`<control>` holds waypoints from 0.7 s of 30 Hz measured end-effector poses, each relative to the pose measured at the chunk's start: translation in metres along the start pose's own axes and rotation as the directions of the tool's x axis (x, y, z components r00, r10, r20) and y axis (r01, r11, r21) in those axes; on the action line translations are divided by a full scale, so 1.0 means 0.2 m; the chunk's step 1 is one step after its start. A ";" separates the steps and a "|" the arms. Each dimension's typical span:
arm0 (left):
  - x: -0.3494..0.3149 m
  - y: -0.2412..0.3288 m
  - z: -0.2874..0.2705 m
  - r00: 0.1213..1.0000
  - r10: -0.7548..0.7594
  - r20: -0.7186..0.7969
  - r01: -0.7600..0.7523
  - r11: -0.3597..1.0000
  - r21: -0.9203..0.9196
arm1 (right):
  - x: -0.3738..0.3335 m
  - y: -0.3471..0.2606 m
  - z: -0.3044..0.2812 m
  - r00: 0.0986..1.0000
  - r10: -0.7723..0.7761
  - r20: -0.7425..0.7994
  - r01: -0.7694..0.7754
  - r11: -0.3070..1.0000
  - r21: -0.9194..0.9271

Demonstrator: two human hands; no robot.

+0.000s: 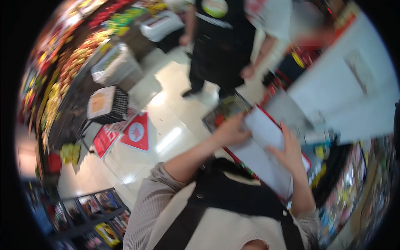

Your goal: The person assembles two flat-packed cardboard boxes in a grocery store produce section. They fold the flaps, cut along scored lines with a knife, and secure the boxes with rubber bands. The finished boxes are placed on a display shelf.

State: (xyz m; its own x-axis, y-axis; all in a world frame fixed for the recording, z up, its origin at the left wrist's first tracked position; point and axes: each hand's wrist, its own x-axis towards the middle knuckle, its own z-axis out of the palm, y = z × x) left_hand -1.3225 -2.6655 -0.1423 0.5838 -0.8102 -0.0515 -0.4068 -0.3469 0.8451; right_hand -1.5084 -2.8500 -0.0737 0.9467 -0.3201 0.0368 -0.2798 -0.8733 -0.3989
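In front of my body is a flat white panel with red edges (pixel 266 160), tilted across my apron; motion blur hides whether it is a box or a folder. At its far left side, my left hand (pixel 233 131) rests with fingers curled over the edge. My right hand (pixel 289 152) grips the opposite side, thumb lying on the white surface and fingers along the red rim. Just beyond my left hand stands a dark crate (pixel 225 109) with something red inside.
A person in a black apron (pixel 223 46) stands ahead. Fruit displays (pixel 77 62) line the left, with a black basket (pixel 118 104) and red sign (pixel 136 132) beside them. A white counter (pixel 346 83) lies right; dark shelves (pixel 89 214) stand lower left.
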 end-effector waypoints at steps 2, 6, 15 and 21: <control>-0.07 0.04 -0.06 0.999 -0.015 -0.039 0.015 1.000 0.006 | 0.07 -0.05 -0.03 0.996 0.063 0.065 -0.067 0.996 0.055; -0.09 0.16 -0.09 1.000 -0.003 0.008 0.003 0.999 -0.034 | 0.13 -0.05 -0.07 0.955 0.214 0.205 -0.211 0.977 -0.039; -0.06 0.22 -0.08 0.997 0.074 -0.004 -0.072 0.987 0.142 | 0.13 -0.06 0.00 0.954 0.271 0.129 -0.257 0.960 -0.113; -0.01 0.21 -0.10 0.998 0.040 0.051 -0.046 0.991 0.128 | 0.13 0.00 -0.01 0.966 0.218 0.140 -0.212 0.976 -0.054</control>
State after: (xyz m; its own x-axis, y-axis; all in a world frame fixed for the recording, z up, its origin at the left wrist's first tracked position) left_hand -1.3261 -2.6693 -0.0954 0.5308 -0.8463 -0.0447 -0.5201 -0.3670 0.7713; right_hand -1.4843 -2.8583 -0.0711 0.8759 -0.4480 -0.1794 -0.4824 -0.8041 -0.3475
